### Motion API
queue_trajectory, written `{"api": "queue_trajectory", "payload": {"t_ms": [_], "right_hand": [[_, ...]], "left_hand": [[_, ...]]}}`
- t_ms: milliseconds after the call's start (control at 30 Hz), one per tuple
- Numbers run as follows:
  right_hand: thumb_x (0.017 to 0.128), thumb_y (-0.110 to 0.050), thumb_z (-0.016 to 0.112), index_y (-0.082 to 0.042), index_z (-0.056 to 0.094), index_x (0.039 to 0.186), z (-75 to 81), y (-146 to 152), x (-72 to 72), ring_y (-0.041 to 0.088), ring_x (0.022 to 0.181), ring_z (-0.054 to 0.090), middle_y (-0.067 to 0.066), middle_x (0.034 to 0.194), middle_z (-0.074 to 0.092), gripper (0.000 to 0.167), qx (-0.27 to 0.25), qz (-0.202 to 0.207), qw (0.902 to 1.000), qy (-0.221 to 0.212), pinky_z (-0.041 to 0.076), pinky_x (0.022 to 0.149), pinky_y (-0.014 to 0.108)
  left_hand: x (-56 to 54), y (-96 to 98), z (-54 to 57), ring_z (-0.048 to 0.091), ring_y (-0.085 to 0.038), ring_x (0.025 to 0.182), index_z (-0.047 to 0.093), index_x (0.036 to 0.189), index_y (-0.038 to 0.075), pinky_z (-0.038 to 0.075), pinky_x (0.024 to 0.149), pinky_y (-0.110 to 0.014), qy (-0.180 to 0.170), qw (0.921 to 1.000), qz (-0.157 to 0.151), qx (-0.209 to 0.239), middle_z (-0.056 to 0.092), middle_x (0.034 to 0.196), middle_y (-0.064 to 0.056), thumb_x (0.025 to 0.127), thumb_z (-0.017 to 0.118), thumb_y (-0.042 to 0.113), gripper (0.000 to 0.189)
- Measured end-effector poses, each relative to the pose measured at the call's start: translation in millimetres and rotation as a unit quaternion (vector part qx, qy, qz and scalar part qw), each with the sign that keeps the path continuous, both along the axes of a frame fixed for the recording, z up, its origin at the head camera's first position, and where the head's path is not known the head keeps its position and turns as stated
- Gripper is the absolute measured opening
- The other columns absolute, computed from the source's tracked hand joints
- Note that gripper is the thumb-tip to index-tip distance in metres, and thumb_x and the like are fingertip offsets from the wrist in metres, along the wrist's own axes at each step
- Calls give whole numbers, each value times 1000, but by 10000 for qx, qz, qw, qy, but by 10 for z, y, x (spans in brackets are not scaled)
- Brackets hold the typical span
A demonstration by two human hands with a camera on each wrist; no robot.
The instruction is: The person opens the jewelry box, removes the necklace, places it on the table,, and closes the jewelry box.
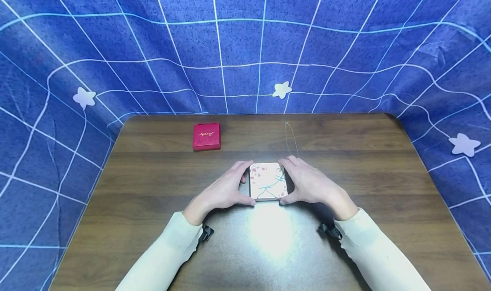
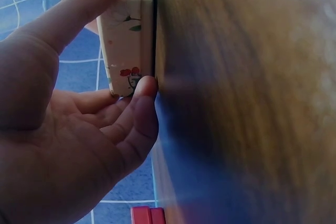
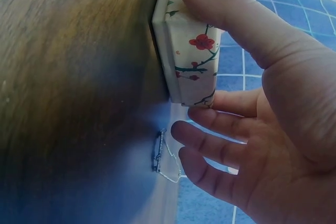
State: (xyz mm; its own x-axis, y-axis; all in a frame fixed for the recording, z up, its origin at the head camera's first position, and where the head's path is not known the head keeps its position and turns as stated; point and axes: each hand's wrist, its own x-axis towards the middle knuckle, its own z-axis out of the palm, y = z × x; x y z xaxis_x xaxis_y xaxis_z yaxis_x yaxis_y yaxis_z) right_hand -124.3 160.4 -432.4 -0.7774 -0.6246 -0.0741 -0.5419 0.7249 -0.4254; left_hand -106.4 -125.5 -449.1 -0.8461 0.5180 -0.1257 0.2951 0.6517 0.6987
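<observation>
A small white box [image 1: 267, 180] with red blossoms and green branches printed on it lies on the table, held from both sides. My left hand [image 1: 230, 186] grips its left side, thumb at the near edge and fingers at the far corner. On the right side my right hand [image 1: 308, 182] does the same. The left wrist view shows the thumb on one face of the box [image 2: 126, 45] and fingertips at its lower corner. In the right wrist view, thumb and fingers touch the box [image 3: 191, 51], while two lower fingers stand free. The box's inside is hidden.
Beyond the right hand lies a thin chain [image 1: 295, 139], like a necklace, on the wooden table [image 1: 153, 176]. A red square box [image 1: 206, 136] with gold lettering sits at the back left. Blue grid-patterned cloth [image 1: 245, 48] hangs behind and around the sides.
</observation>
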Motion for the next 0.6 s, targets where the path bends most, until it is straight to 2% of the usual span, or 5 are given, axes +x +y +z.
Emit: {"api": "queue_trajectory", "payload": {"t_ms": [167, 300, 467, 600], "right_hand": [[65, -47, 101, 3, 44, 156, -14, 10, -16, 33, 137, 53, 17, 149, 53, 118, -25, 6, 10000, -79, 43, 115, 50], [66, -46, 101, 2, 43, 157, -11, 15, -20, 34, 136, 54, 18, 148, 53, 118, -109, -29, 9997, -237, 43, 116, 50], [70, -39, 100, 1, 37, 159, -7, 21, -1, 37, 138, 52, 22, 149, 52, 116, -347, -107, 9970, -685, 41, 117, 53], [72, -33, 99, 6, 34, 159, -23, 21, 5, 43, 146, 44, 28, 155, 46, 116, -619, -126, 9933, -970, 34, 121, 56]], "left_hand": [[-13, 2, 10, 55, -19, 110, 32, 164, 2, 47, 97, -38, 21, 10000, -51, -76, 48, 141, -5, 76, 98, 34, 115], [-15, 6, 26, 55, -20, 109, 32, 164, 2, 46, 98, -39, -42, 9999, -41, -143, 51, 132, -6, 76, 98, 35, 115], [-3, 16, 47, 56, -20, 102, 32, 165, 5, 46, 93, -39, -160, 9997, 65, -195, 55, 114, -8, 75, 98, 36, 115], [11, 27, 49, 59, -17, 97, 33, 165, 5, 47, 92, -38, -292, 9994, 185, -68, 57, 116, -5, 75, 99, 31, 115]]}}
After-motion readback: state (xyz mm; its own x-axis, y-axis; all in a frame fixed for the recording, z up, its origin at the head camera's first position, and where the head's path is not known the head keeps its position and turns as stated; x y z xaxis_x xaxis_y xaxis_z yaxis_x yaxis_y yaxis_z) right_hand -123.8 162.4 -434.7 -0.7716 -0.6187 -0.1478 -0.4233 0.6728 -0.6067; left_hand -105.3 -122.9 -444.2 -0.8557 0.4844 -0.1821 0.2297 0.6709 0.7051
